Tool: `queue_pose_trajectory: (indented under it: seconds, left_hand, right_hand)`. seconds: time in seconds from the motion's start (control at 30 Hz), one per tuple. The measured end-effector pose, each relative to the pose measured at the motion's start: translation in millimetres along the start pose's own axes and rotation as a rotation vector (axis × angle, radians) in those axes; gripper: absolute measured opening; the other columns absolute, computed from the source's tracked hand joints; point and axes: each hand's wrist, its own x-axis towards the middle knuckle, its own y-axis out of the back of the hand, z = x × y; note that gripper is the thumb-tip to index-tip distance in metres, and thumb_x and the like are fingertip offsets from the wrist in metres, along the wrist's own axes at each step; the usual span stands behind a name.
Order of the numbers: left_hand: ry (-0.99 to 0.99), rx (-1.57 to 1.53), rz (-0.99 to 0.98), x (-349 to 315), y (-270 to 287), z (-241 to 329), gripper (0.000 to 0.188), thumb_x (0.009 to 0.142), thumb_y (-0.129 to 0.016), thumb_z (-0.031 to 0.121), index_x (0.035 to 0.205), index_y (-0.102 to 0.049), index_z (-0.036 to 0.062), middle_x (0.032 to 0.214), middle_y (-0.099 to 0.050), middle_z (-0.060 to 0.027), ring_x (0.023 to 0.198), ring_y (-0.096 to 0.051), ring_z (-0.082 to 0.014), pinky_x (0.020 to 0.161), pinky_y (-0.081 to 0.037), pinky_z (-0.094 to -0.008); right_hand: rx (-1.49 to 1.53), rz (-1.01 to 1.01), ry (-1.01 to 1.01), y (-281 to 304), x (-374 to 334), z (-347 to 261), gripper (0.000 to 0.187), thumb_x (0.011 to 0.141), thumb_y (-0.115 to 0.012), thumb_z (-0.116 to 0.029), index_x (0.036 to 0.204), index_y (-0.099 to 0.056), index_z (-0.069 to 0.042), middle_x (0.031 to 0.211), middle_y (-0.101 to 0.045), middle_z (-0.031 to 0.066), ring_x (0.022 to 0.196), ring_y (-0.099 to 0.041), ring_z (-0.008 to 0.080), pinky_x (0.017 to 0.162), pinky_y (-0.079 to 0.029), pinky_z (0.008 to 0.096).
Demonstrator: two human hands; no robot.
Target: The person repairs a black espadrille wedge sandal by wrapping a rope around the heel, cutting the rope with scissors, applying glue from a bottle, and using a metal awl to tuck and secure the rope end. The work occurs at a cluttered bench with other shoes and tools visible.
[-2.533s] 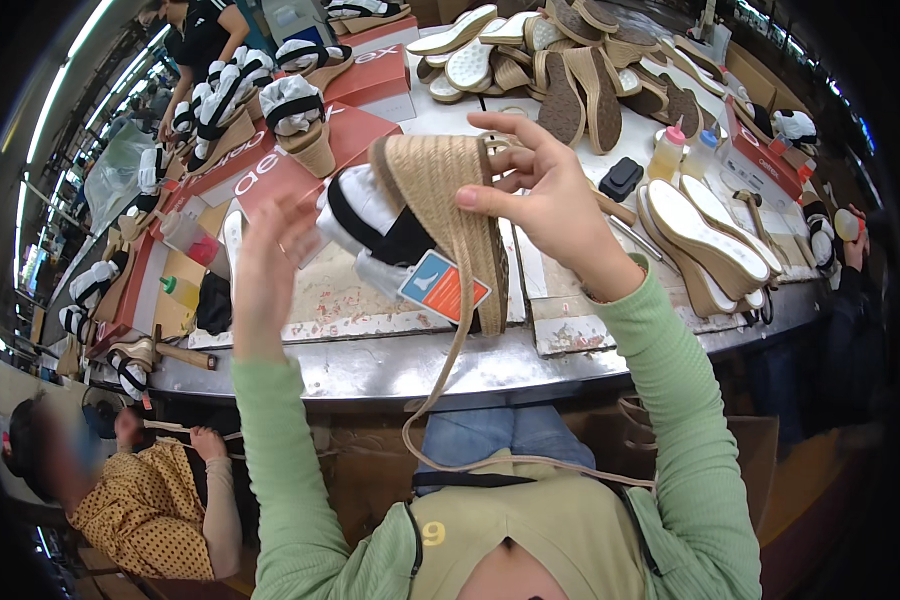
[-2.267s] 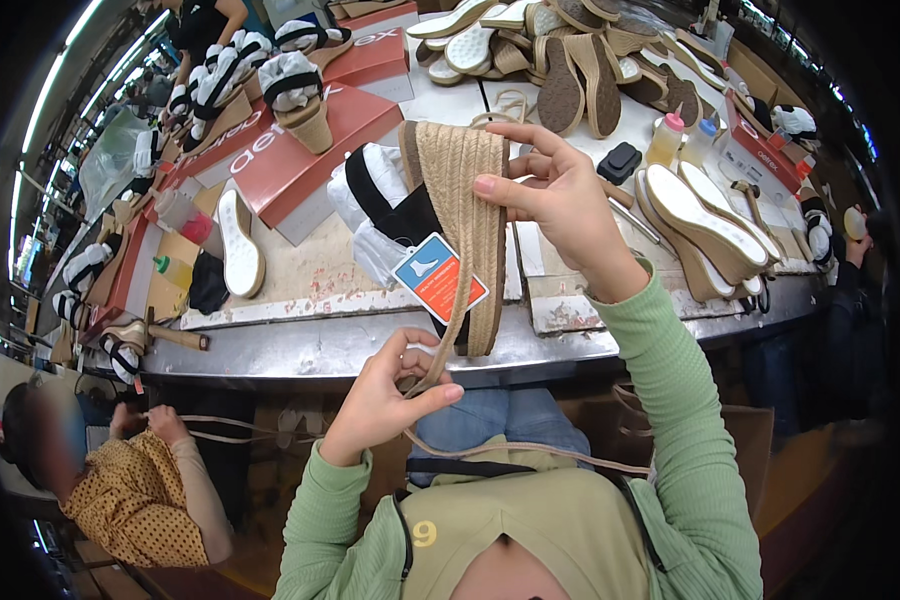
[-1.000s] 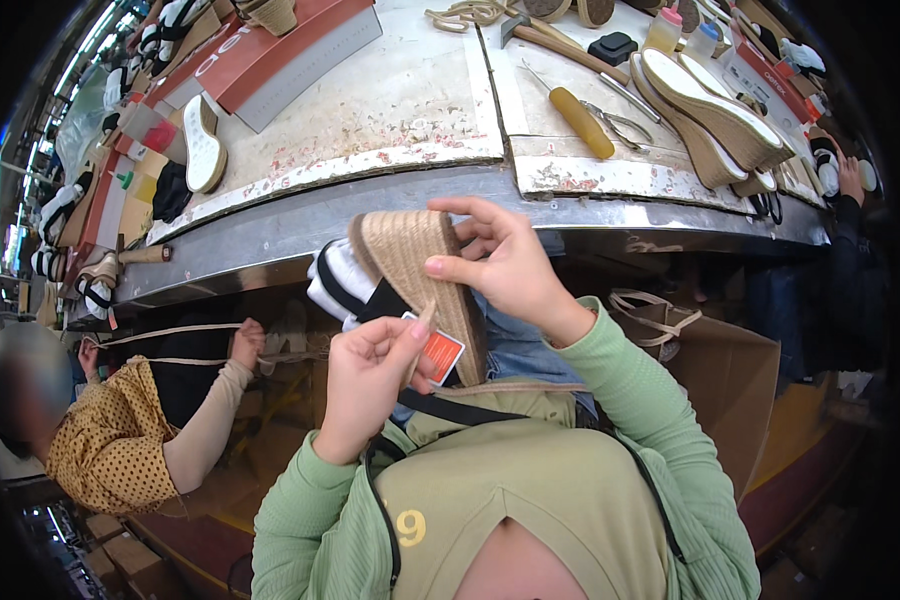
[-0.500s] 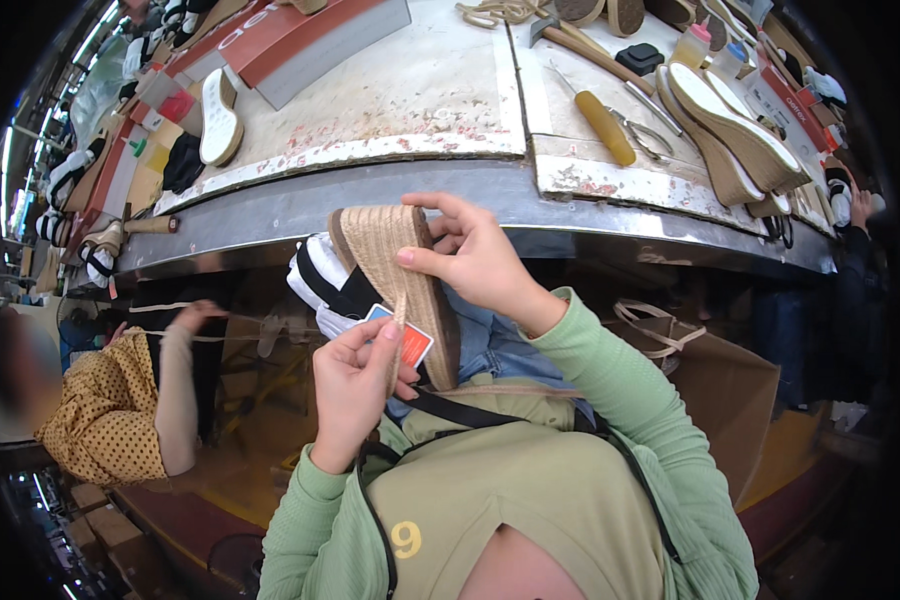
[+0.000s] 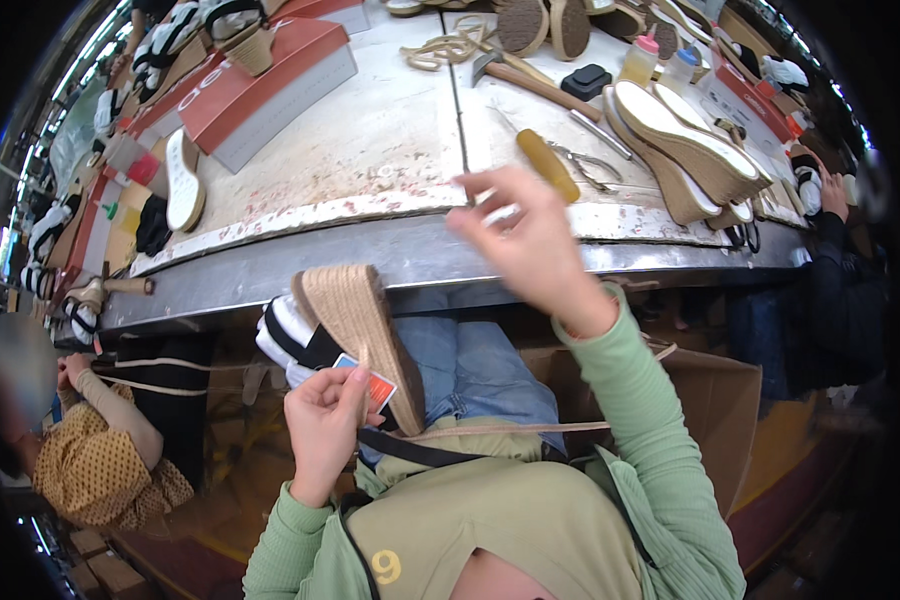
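Observation:
A wedge sandal with a woven rope sole (image 5: 355, 315) and black and white straps (image 5: 292, 335) rests sole up against my lap. My left hand (image 5: 322, 425) pinches a narrow braided jute strip (image 5: 364, 357) against the wedge's side. Beside those fingers a small blue and orange tag (image 5: 381, 391) sticks out. My right hand (image 5: 535, 240) is off the shoe, raised over the bench edge, its fingers apart and somewhat blurred. Nearest to it on the bench lies a yellow-handled awl (image 5: 547, 166).
On the bench (image 5: 370, 130) lie pliers (image 5: 592, 168), a hammer (image 5: 540, 85), a black case (image 5: 586, 80), wedge soles (image 5: 680, 140) and squeeze bottles (image 5: 639, 58). Red and white shoeboxes (image 5: 270, 95) stand left. A cardboard box (image 5: 670, 400) is at my right. A co-worker (image 5: 100, 440) sits at left.
My right hand has let go of the sole and moved up and right towards the tools. The sandal and left hand sit lower and further left in view.

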Motion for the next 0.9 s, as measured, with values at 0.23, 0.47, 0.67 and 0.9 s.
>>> queue_pose_trajectory:
  seconds: [0.23,0.47,0.67,0.9]
  left_hand:
    - [-0.067,-0.020,0.074,-0.2,-4.5,-10.4,0.016,0.093,-0.067,0.008,0.091,-0.065,-0.0078,0.080,-0.068,-0.0045,0.067,-0.063,-0.0059,0.061,-0.050,-0.0184]
    - [-0.039,-0.054,0.112,-1.3,-5.0,-12.3,0.015,0.091,-0.068,0.007,0.090,-0.066,-0.0076,0.076,-0.067,-0.0037,0.064,-0.060,-0.0036,0.058,-0.047,-0.0172]
    - [-0.069,-0.009,0.096,-1.8,-6.0,-8.8,0.016,0.091,-0.069,0.008,0.090,-0.066,-0.0080,0.076,-0.067,-0.0050,0.063,-0.062,-0.0066,0.058,-0.049,-0.0194]
    - [-0.143,0.022,0.057,3.8,-2.3,-12.1,0.016,0.091,-0.069,0.009,0.089,-0.067,-0.0070,0.075,-0.068,-0.0062,0.061,-0.061,-0.0069,0.057,-0.047,-0.0189]
  right_hand:
    - [-0.321,0.063,-0.160,99.3,40.7,34.1,0.022,0.085,-0.072,-0.011,0.098,-0.070,0.006,0.084,-0.071,0.0089,0.076,-0.064,0.0121,0.071,-0.052,0.0266]
    - [-0.601,-0.115,-0.275,114.0,58.7,60.1,0.019,0.079,-0.072,-0.011,0.088,-0.071,0.005,0.078,-0.071,0.0184,0.072,-0.069,0.0285,0.070,-0.054,0.0362]
    - [-0.745,-0.125,-0.320,110.9,82.7,62.2,0.011,0.080,-0.067,-0.009,0.083,-0.073,0.000,0.083,-0.070,0.0215,0.082,-0.069,0.0367,0.077,-0.054,0.0448]
    - [-0.429,0.151,0.023,155.5,64.5,31.8,0.012,0.083,-0.067,-0.009,0.087,-0.072,0.001,0.079,-0.069,0.0204,0.072,-0.068,0.0279,0.069,-0.052,0.0382]
